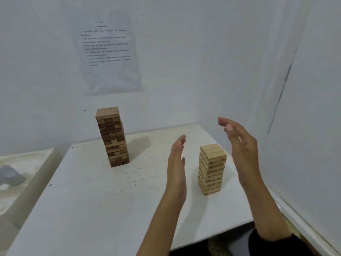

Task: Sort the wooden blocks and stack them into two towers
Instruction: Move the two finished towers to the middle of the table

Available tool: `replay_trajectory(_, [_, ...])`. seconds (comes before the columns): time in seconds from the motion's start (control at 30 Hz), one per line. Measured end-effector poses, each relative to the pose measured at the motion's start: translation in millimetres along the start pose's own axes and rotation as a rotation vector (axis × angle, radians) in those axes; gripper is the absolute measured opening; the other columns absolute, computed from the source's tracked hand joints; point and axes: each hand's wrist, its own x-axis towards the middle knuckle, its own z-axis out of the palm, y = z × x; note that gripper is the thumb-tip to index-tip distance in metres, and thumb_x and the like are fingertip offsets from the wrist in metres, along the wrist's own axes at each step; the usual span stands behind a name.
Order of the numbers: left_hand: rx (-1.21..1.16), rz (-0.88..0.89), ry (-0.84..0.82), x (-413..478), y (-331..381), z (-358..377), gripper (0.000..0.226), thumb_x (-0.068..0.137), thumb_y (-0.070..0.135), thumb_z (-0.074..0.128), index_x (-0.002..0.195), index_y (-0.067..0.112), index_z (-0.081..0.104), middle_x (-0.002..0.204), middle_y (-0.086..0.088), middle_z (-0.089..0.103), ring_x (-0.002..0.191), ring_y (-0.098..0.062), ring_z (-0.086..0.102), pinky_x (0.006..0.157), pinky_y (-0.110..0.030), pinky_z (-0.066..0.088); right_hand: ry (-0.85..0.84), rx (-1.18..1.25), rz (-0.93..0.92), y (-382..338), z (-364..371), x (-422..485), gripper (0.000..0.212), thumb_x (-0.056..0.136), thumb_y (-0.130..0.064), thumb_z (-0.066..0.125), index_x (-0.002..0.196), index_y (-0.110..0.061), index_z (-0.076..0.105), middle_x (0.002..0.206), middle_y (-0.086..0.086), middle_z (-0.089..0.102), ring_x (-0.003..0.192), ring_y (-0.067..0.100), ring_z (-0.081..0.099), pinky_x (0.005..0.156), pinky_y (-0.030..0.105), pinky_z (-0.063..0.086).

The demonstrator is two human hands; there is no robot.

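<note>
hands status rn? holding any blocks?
Left hand: open, fingers straight, holding nothing, left of the light block tower.
Right hand: open, fingers relaxed, holding nothing, right of that tower.

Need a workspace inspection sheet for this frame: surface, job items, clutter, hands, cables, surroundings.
surface: white table, dark specks and a faint stain.
job's things: dark block tower far left, light block tower near right; both upright, no loose blocks seen.
clutter: nothing seen.
grippers: left hand and right hand open, raised on either side of the light block tower, holding nothing.
cables: nothing seen.
surroundings: printed sheet on the back wall; grey object on a lower surface at left.
</note>
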Motion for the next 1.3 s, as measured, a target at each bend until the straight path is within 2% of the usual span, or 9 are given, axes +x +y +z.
replay_trajectory(0.07, [-0.105,-0.170,0.058,-3.9,-25.5,12.2,0.044,0.101,0.043,0.023,0.137,0.029,0.043,0.148,0.011,0.036,0.140,-0.006,0.025,0.116,-0.033,0.016,0.011,0.173,0.282,29.4,-10.1,-4.2,0.027,0.098,-0.042,0.037,0.115,-0.034,0.058,0.120,-0.012,0.059,0.115,0.001,0.051,0.102,0.022,0.035])
replay_trajectory(0.13, [-0.148,-0.291,0.093,-6.4,-47.5,21.5,0.050,0.100,0.047,0.019,0.142,0.027,0.038,0.153,0.009,0.027,0.143,-0.009,0.017,0.115,-0.033,0.012,-0.061,0.224,0.517,65.3,-13.2,-17.5,0.041,0.100,-0.045,0.024,0.124,-0.029,0.052,0.131,-0.005,0.054,0.127,0.010,0.043,0.108,0.035,0.025])
replay_trajectory(0.27, [-0.239,-0.423,0.088,-7.5,-67.6,36.6,0.056,0.099,0.051,0.012,0.148,0.027,0.026,0.157,0.005,0.017,0.145,-0.013,0.012,0.114,-0.032,0.012,-0.125,0.386,0.718,117.2,-12.5,-44.3,0.061,0.097,-0.053,0.014,0.138,-0.020,0.044,0.136,-0.002,0.051,0.134,0.015,0.038,0.116,0.043,0.020])
replay_trajectory(0.37, [-0.279,-0.443,0.049,-5.4,-80.3,39.9,0.060,0.097,0.056,0.008,0.149,0.029,0.020,0.156,0.003,0.021,0.143,-0.015,0.018,0.115,-0.034,0.014,-0.142,0.480,0.750,128.3,-13.5,-47.5,0.067,0.095,-0.058,0.013,0.142,-0.019,0.039,0.139,0.001,0.050,0.132,0.016,0.041,0.110,0.037,0.030])
replay_trajectory(0.53, [-0.287,-0.462,0.007,2.4,-101.9,40.4,0.072,0.091,0.064,0.003,0.151,0.024,0.010,0.153,-0.001,0.030,0.140,-0.015,0.028,0.117,-0.035,0.016,-0.220,0.504,0.751,129.8,-9.9,-50.0,0.064,0.095,-0.056,0.008,0.129,-0.021,0.050,0.122,0.001,0.063,0.119,0.013,0.054,0.100,0.032,0.038])
replay_trajectory(0.67, [-0.237,-0.457,-0.016,2.9,-105.0,41.1,0.075,0.090,0.064,0.001,0.150,0.022,0.020,0.148,0.001,0.038,0.135,-0.012,0.035,0.115,-0.030,0.020,-0.224,0.476,0.769,133.3,-7.0,-52.9,0.060,0.095,-0.056,0.010,0.121,-0.023,0.053,0.120,0.001,0.064,0.119,0.014,0.054,0.106,0.035,0.035])
replay_trajectory(0.8, [-0.222,-0.442,-0.022,1.8,-103.8,40.7,0.070,0.093,0.059,0.000,0.148,0.023,0.026,0.146,0.001,0.042,0.128,-0.008,0.039,0.105,-0.022,0.023,-0.231,0.454,0.760,134.2,-6.0,-54.4,0.053,0.098,-0.050,0.010,0.114,-0.027,0.055,0.118,-0.001,0.063,0.116,0.009,0.054,0.103,0.031,0.036])
replay_trajectory(0.97, [-0.168,-0.429,-0.019,4.6,-107.5,37.6,0.074,0.091,0.062,0.001,0.149,0.022,0.025,0.146,0.000,0.042,0.133,-0.011,0.037,0.107,-0.024,0.022,-0.216,0.453,0.763,139.2,-0.7,-53.9,0.049,0.100,-0.046,0.012,0.107,-0.028,0.057,0.110,-0.005,0.065,0.110,0.005,0.055,0.098,0.027,0.036])
replay_trajectory(1.3, [-0.130,-0.426,0.044,5.2,-88.5,12.7,0.078,0.090,0.063,0.001,0.146,0.019,0.032,0.143,-0.005,0.046,0.135,-0.015,0.038,0.116,-0.031,0.021,-0.181,0.467,0.744,159.5,35.2,-58.5,0.050,0.099,-0.049,0.015,0.112,-0.028,0.059,0.111,-0.008,0.066,0.108,0.001,0.057,0.096,0.023,0.041])
